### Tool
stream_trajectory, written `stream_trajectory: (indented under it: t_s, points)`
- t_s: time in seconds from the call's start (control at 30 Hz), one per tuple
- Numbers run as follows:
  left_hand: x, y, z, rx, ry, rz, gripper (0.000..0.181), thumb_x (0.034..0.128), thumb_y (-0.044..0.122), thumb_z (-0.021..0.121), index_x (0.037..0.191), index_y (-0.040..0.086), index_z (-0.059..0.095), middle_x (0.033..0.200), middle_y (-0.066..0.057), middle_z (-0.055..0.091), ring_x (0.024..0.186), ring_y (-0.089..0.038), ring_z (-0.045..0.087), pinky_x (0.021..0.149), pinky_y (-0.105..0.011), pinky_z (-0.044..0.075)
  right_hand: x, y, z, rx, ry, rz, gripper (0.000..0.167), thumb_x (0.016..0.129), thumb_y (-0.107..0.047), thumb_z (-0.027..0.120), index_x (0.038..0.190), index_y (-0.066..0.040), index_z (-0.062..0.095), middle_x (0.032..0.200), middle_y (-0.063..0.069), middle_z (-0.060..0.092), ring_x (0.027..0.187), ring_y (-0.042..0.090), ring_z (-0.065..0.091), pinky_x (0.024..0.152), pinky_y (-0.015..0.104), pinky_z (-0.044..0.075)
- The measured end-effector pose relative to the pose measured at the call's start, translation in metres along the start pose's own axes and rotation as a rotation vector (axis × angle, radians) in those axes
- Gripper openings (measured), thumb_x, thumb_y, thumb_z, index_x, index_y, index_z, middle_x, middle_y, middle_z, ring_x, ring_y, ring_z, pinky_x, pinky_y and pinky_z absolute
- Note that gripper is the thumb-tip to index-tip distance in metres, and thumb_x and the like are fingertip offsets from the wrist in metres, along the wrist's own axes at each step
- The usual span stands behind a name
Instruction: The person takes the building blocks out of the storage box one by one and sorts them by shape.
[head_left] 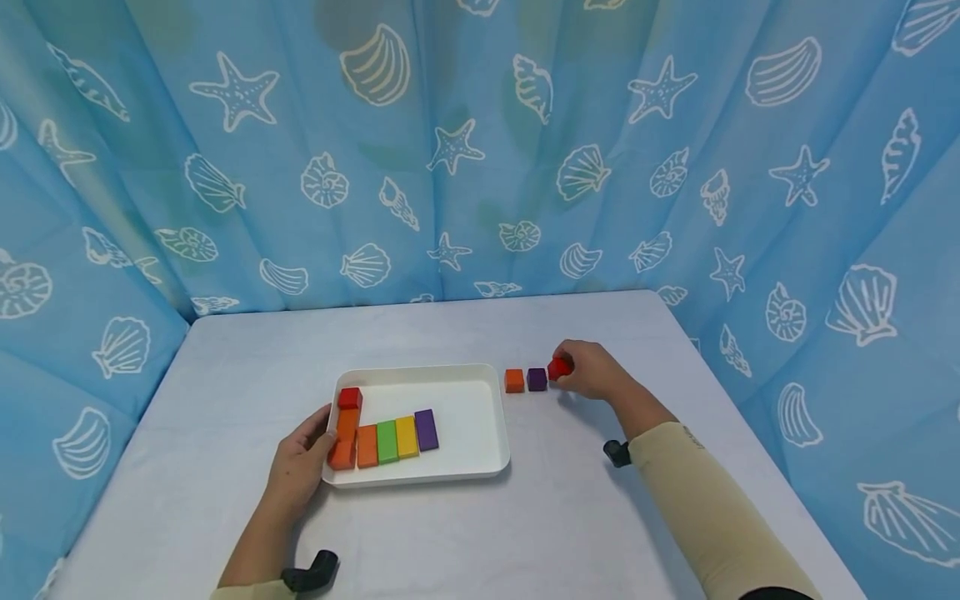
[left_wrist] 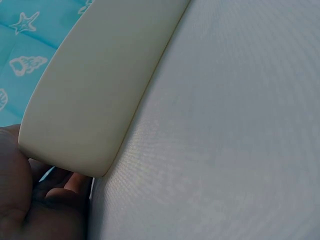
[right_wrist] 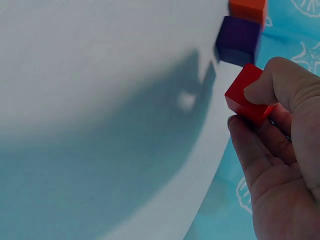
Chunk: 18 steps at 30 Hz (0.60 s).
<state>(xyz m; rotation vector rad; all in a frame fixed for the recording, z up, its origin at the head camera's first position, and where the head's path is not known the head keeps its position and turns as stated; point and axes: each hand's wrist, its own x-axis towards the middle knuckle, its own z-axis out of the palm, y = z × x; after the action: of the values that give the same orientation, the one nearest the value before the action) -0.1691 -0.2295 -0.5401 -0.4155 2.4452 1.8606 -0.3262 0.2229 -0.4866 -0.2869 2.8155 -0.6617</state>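
Note:
My left hand [head_left: 294,468] grips the left side of a white tray [head_left: 471,421], thumb over the rim. In the left wrist view the fingers reach beneath the tray's corner. Along the tray's left wall lie a red block [head_left: 350,397] and orange blocks [head_left: 347,423]. Another orange block [head_left: 367,447], a green block [head_left: 387,442], a yellow block [head_left: 407,437] and a purple block [head_left: 426,430] continue rightward in a row. Right of the tray, my right hand [head_left: 597,372] pinches a red cube [right_wrist: 246,102] between thumb and fingers, beside a purple cube [head_left: 537,380].
An orange cube [head_left: 514,382] stands on the white tabletop [head_left: 450,533], between the tray's right wall and the purple cube. A blue curtain [head_left: 495,208] with shell prints hangs behind the table and along its sides.

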Motion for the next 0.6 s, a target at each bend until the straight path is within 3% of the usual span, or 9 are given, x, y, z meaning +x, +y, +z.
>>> stream_trajectory:
  t_s: [0.23, 0.6]
  points:
    - [0.001, -0.001, 0.001, 0.004, 0.002, 0.008, 0.057, 0.1125, 0.020, 0.054, 0.166, 0.011, 0.039, 0.171, -0.012, 0.035, 0.159, -0.031, 0.026, 0.125, -0.052, 0.030, 0.001, 0.010, 0.009, -0.057, -0.071, -0.011, 0.042, 0.086, -0.010, 0.086, 0.124, -0.006, 0.067, 0.110, 0.009, 0.066, 0.106, 0.032, 0.059, 0.087, 0.043, 0.061]
    - [0.002, -0.004, 0.002, 0.003, 0.011, 0.011, 0.057, 0.1123, 0.020, 0.054, 0.167, 0.010, 0.038, 0.171, -0.013, 0.035, 0.159, -0.031, 0.027, 0.124, -0.052, 0.030, 0.006, 0.011, 0.016, -0.083, -0.058, 0.005, 0.044, 0.087, -0.010, 0.086, 0.126, -0.005, 0.067, 0.111, 0.009, 0.066, 0.107, 0.032, 0.058, 0.089, 0.045, 0.060]
